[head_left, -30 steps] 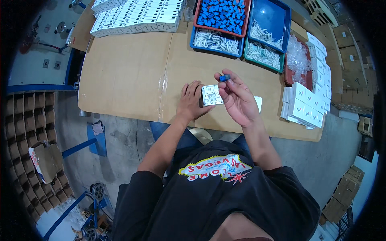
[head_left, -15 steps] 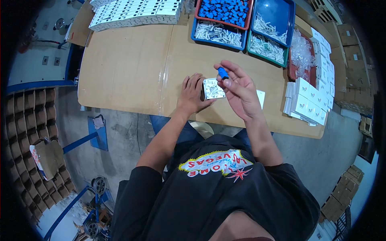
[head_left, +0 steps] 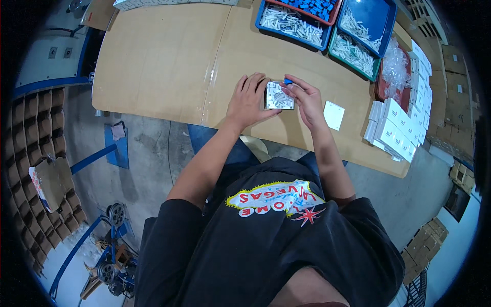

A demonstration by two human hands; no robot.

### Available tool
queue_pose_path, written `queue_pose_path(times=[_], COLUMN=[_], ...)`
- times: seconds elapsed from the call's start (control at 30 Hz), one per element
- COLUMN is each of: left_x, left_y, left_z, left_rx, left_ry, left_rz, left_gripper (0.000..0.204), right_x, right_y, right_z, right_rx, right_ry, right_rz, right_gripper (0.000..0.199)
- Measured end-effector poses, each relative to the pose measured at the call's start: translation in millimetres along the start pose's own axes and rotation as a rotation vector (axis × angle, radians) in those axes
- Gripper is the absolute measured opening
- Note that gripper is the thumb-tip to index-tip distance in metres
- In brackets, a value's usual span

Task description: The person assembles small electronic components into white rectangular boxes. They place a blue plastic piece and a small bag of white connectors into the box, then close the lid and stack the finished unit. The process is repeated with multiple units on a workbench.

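My left hand (head_left: 247, 104) grips a small white square box (head_left: 279, 96) on the table, fingers along its left side and thumb at its near edge. Loose whitish pieces show inside the box; their exact kind is too small to tell. Between the thumb and fingertips of my right hand (head_left: 308, 102) is a small blue plastic piece (head_left: 288, 81), held at the box's far right corner. Whether the piece touches the box I cannot tell. A flat white square plate (head_left: 334, 115) lies on the table, to the right of my right hand.
A cardboard-covered table (head_left: 158, 66) spreads before me. At its far right stand a blue tray (head_left: 291, 39) and a green tray (head_left: 353, 68) of white pieces, with more trays stacked on them. Stacked white boxes (head_left: 393, 123) line the right edge, beside clear plastic bags (head_left: 396, 64).
My right hand has lowered the blue piece to the box's far right corner. The white plate, partly covered before, now shows whole. The whole view has shifted slightly.
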State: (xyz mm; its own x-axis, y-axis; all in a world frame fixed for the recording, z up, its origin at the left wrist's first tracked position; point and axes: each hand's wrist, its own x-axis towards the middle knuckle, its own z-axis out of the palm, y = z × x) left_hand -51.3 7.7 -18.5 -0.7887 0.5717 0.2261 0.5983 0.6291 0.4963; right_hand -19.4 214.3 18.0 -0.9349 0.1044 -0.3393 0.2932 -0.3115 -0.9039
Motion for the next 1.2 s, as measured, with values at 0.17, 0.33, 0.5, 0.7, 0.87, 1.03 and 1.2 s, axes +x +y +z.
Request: queue_pose_path(times=[0.17, 0.33, 0.5, 0.7, 0.87, 1.03, 1.2], left_x=[-0.3, 0.0, -1.1, -0.9, -0.9, -1.1, -1.0], left_y=[0.2, -1.1, -3.3, -3.6, -4.1, -5.0, -4.4], left_z=[-2.0, -0.6, 0.4, -0.4, -0.3, 1.3, 1.8], left_rx=[-0.023, -0.023, -0.028, -0.014, 0.001, -0.008, 0.007], left_ry=[-0.007, 0.007, 0.018, 0.020, 0.015, 0.012, 0.005], left_rz=[-0.013, -0.016, 0.001, 0.006, 0.006, 0.004, 0.003], left_gripper=[0.098, 0.099, 0.096, 0.094, 0.092, 0.091, 0.091], right_x=[3.9, 9.9, 8.7, 11.9, 11.1, 12.6, 16.1], right_y=[24.4, 28.6, 12.8, 17.7, 14.3, 15.8, 18.1], right_z=[2.8, 9.5, 20.3, 22.1, 24.5, 25.1, 21.5], right_rx=[-0.383, -0.497, -0.793, -0.894, -0.986, -1.007, -1.046], right_ry=[0.019, 0.010, -0.047, -0.077, -0.102, -0.105, -0.130], right_rz=[-0.284, -0.236, -0.441, -0.508, -0.504, -0.497, -0.538], right_gripper=[0.033, 0.029, 0.032, 0.026, 0.029, 0.027, 0.028])
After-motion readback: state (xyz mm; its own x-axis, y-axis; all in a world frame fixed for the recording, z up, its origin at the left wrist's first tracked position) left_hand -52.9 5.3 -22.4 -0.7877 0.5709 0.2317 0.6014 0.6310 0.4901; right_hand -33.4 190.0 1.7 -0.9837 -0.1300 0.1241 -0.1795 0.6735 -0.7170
